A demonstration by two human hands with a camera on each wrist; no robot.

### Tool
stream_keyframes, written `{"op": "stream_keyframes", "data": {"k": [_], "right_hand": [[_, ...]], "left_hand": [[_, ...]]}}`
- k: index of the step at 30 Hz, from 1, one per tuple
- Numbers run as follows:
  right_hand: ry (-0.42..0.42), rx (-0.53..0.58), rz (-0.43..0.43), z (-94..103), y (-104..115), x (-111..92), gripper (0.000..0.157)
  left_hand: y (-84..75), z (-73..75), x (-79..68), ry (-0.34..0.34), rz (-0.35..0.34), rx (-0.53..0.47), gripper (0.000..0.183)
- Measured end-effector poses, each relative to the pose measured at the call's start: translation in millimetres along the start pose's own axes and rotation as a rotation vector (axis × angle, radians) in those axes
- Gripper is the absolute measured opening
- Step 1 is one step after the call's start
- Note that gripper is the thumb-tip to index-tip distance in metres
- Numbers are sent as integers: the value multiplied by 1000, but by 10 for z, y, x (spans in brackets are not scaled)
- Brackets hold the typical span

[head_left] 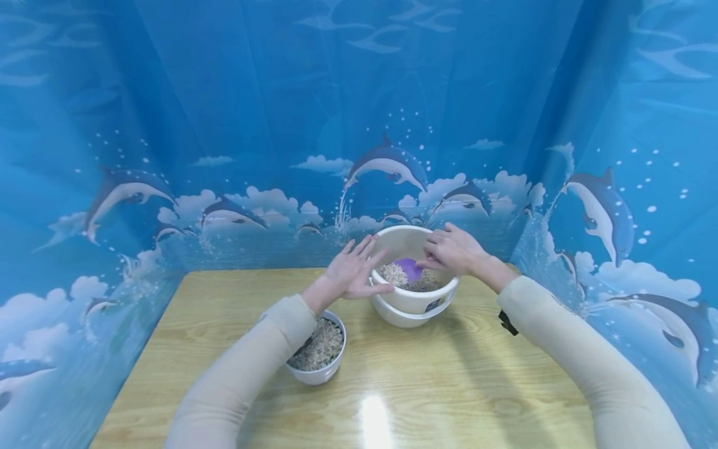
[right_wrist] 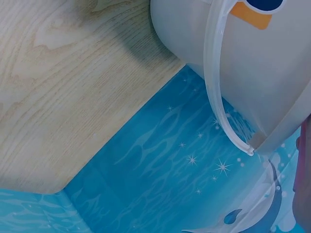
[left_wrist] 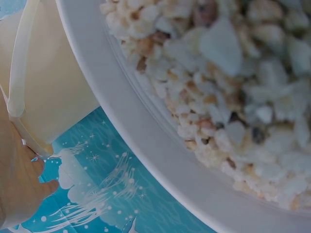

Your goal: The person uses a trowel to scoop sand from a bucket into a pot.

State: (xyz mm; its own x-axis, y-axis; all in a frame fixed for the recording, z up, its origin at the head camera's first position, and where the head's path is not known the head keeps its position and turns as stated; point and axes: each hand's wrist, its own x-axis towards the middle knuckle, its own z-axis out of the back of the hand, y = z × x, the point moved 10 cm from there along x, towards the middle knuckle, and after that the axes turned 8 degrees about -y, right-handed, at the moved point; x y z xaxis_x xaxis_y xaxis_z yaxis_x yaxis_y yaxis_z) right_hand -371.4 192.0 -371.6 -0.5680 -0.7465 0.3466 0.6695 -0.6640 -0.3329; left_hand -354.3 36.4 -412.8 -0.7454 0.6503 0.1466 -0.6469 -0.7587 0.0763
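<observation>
A white bucket (head_left: 412,304) stands near the back of the table and holds pale, gravel-like bits (head_left: 426,282). Inside it is a purple scoop (head_left: 409,268). My right hand (head_left: 455,251) reaches over the rim from the right with curled fingers and grips the scoop; its handle is mostly hidden by the hand. On the bucket's left side, my left hand (head_left: 354,274) rests at the rim with fingers spread and thumb stretched along the front. A white bowl (head_left: 315,376) full of similar small stones (left_wrist: 209,107) sits below my left forearm.
The wooden table (head_left: 421,386) has its back edge close behind the bucket. Blue dolphin-printed sheeting (head_left: 252,125) encloses the back and both sides. The bucket's pale carrying handle (right_wrist: 218,77) hangs down along its outside.
</observation>
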Motion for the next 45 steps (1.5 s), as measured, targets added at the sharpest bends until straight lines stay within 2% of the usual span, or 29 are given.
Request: {"op": "stream_keyframes", "data": {"k": [6, 13, 29, 37, 45], "right_hand": [[-30, -8, 9, 41, -5, -12, 40], [-17, 6, -42, 55, -68, -45, 41], [-44, 51, -89, 62, -98, -114, 36], [-34, 76, -110, 64, -110, -125, 38], [-65, 88, -111, 136, -108, -116, 38]], "left_hand": [[-6, 7, 4, -3, -4, 3, 100], [-4, 6, -1, -5, -7, 8, 100], [-2, 2, -30, 8, -20, 12, 102], [40, 21, -112, -12, -32, 16, 104], [127, 47, -261, -16, -15, -15, 104]]}}
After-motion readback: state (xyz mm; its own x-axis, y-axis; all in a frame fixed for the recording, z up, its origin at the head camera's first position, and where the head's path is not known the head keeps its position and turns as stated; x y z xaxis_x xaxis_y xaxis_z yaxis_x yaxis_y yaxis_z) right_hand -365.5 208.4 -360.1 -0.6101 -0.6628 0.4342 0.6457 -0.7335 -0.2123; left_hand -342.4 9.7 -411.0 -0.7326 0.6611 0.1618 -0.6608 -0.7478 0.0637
